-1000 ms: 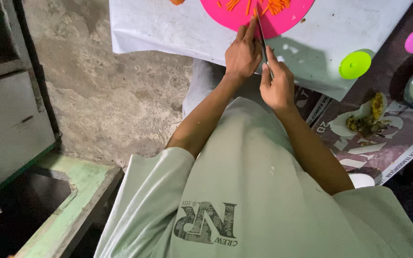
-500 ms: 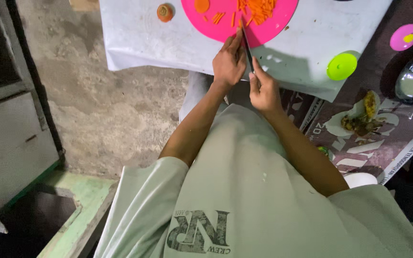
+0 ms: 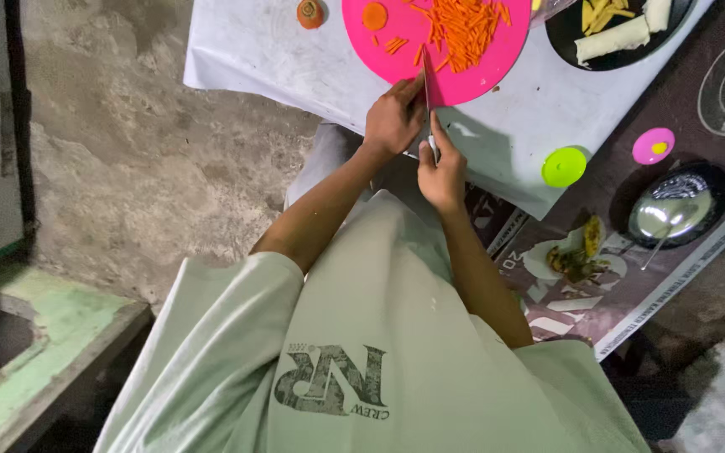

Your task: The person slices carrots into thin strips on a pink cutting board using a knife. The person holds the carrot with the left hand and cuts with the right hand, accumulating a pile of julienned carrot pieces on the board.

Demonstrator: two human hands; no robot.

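A round pink cutting board [image 3: 472,71] lies on a white sheet [image 3: 513,126] and carries a heap of orange carrot sticks [image 3: 463,25] and a carrot slice [image 3: 374,15]. My right hand [image 3: 444,176] is shut on the handle of a knife [image 3: 427,88] whose blade points up onto the board's near edge. My left hand [image 3: 393,119] sits curled right beside the blade at the board's edge; whether it holds anything is hidden. A carrot stub [image 3: 310,13] lies on the sheet left of the board.
A black plate [image 3: 576,17] with pale sticks and a white roll is at top right. A green lid [image 3: 564,166], small pink lid [image 3: 653,145], steel bowl with spoon [image 3: 677,214] and peels [image 3: 576,252] lie on a dark mat. Bare concrete floor [image 3: 127,168] left.
The view has tipped so the board, carrots and plate show lower in frame. Both hands stay together at the board's near edge with the knife.
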